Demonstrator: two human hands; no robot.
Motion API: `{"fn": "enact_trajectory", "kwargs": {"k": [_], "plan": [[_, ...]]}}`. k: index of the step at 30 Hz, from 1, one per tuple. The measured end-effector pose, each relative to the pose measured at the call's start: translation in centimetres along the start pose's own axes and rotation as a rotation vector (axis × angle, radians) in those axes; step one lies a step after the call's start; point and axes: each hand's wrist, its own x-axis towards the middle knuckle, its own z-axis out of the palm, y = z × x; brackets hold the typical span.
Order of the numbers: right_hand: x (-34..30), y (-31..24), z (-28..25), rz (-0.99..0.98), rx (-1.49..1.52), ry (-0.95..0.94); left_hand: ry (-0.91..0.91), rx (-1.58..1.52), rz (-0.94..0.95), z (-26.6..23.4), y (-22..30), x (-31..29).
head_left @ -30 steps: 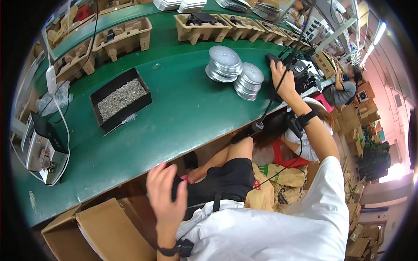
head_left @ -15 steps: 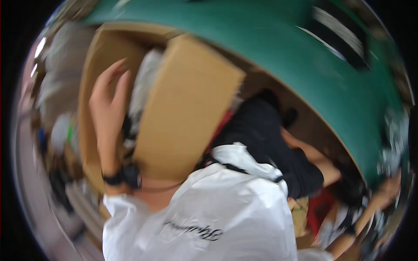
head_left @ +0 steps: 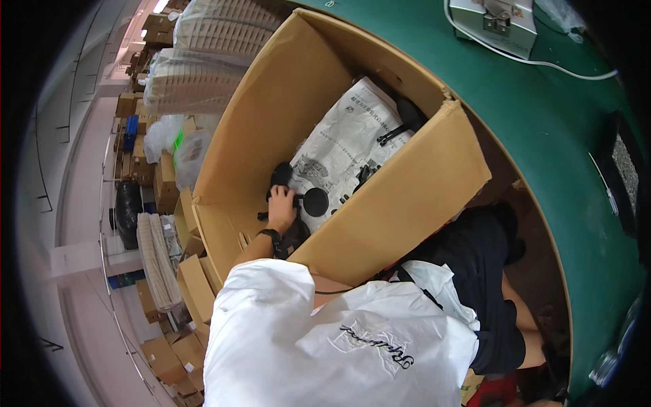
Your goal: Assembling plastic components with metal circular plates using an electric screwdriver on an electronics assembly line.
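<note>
Where black parts [head_left: 316,202] lie on paper [head_left: 339,139], carton walls [head_left: 400,197] enclose them.

Stretched fwd & down w/ L arm [head_left: 253,254], showing back of L hand [head_left: 279,211], w/ fingers [head_left: 283,193] slightly bent; can't tell grip, w/ tips partly hidden.

The person wore a loose, creased white fabric T-shirt [head_left: 271,332] with a wide short left sleeve [head_left: 252,281]. Its front carried slanting black script lettering [head_left: 403,357] beside a white outlined angular motif [head_left: 369,347]. A dark black wristband [head_left: 272,236] circled the wrist behind the bare left hand [head_left: 281,209]. A thin dark cable [head_left: 332,292] showed next to the shirt, above black cloth shorts [head_left: 500,342] with a narrow black waist strap [head_left: 431,298].
</note>
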Motion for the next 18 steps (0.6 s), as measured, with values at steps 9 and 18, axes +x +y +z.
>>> {"fn": "enact_trajectory", "kwargs": {"k": [9,18], "plan": [[-0.3,2.8,1.6,0.107,0.096,-0.094,-0.244,0.421,0.151,-2.4,-5.2,2.8],[-0.4,13.5,-1.8,-0.004,0.059,-0.197,-0.478,0.681,-0.113,-1.3,-4.4,5.4]]}}
